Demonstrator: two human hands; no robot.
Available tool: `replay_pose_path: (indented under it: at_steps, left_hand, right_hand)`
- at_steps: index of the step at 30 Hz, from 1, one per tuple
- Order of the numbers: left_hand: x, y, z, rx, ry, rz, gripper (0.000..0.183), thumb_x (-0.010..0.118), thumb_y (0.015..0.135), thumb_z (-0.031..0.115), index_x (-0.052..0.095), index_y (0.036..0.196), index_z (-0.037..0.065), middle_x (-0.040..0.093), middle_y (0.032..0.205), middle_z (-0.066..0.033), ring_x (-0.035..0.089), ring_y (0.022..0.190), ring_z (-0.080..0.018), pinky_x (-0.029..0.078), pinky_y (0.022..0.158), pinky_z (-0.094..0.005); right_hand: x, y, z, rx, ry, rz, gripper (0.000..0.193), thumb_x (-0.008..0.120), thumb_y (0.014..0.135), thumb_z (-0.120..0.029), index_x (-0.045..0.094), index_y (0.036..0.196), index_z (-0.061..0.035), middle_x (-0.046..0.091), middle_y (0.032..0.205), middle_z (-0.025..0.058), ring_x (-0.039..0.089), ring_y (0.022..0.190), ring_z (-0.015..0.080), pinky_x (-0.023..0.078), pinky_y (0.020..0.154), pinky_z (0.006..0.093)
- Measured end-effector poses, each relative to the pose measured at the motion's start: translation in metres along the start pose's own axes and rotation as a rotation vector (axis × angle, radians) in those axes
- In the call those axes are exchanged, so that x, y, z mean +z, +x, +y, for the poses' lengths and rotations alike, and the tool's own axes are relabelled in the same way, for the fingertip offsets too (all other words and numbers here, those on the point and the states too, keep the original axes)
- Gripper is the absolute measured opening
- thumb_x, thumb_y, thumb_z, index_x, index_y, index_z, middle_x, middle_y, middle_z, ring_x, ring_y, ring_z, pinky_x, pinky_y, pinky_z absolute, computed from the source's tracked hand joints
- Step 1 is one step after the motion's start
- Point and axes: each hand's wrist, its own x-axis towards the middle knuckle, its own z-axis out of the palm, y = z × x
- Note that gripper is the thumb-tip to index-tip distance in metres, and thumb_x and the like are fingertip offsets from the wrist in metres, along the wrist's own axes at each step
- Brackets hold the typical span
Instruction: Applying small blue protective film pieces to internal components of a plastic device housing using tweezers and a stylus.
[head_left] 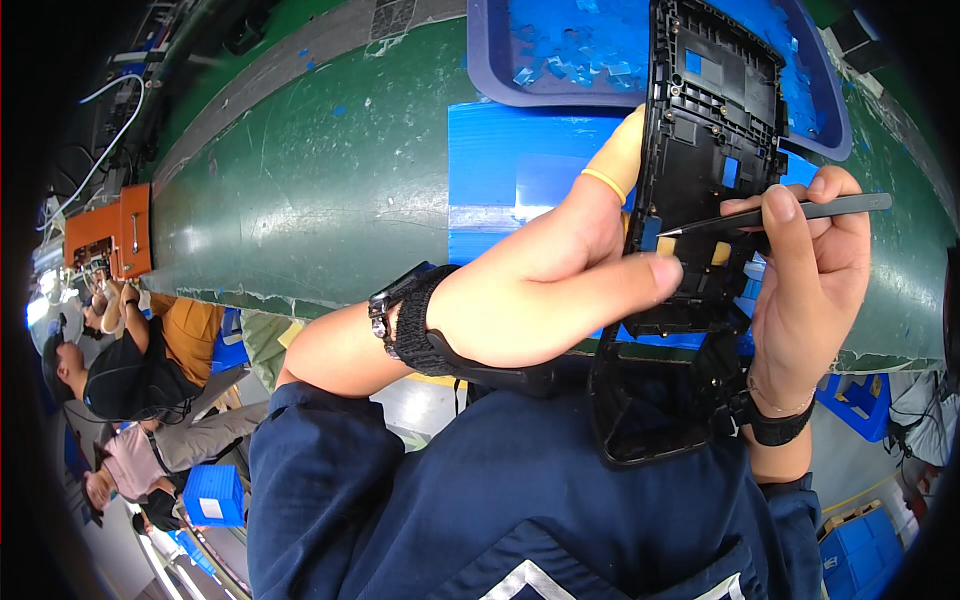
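My left hand grips the left edge of a black plastic housing, with the thumb on its near face and other fingers hidden behind. A yellow band circles one of its fingers. My right hand pinches dark pointed tweezers. Their tips meet the housing's left side, by a small blue film piece. Whether the tips touch the film I cannot tell. Another blue patch shows higher on the housing. Yellowish patches show through or on its lower part. A black frame-like part hangs below, against my shirt.
A blue-grey tray holding many blue film scraps stands beyond the housing. Under my hands lies a blue sheet on the green worktop. An orange box stands far left. Other people work at left; blue bins stand on the floor.
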Motion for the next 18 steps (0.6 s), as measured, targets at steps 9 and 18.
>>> replay_pose_path:
  at_steps: [9, 18]
  left_hand:
    - [-0.013, 0.003, 0.005, 0.002, 0.081, 0.070, 0.051, 0.032, 0.081, -0.002, 0.014, 0.129, 0.000, 0.039, 0.119, -0.0087, 0.037, 0.108, -0.0113, 0.031, 0.089, -0.0251]
    - [-0.019, 0.007, 0.018, -0.351, 0.038, -0.073, 0.063, 0.050, 0.073, 0.014, 0.021, 0.126, -0.005, 0.038, 0.122, -0.0138, 0.040, 0.111, -0.0190, 0.030, 0.092, -0.0282]
  right_hand:
    - [-0.019, 0.003, -0.004, -0.167, -0.045, 0.043, 0.016, 0.046, 0.084, -0.008, 0.036, 0.095, -0.0040, 0.056, 0.084, 0.0199, 0.038, 0.056, 0.0054, 0.031, 0.055, 0.0178]
    - [-0.015, 0.017, -0.017, -0.365, -0.182, -0.306, 0.017, 0.042, 0.085, -0.005, 0.031, 0.098, -0.0028, 0.056, 0.084, 0.0186, 0.048, 0.065, 0.0088, 0.034, 0.057, 0.0153]
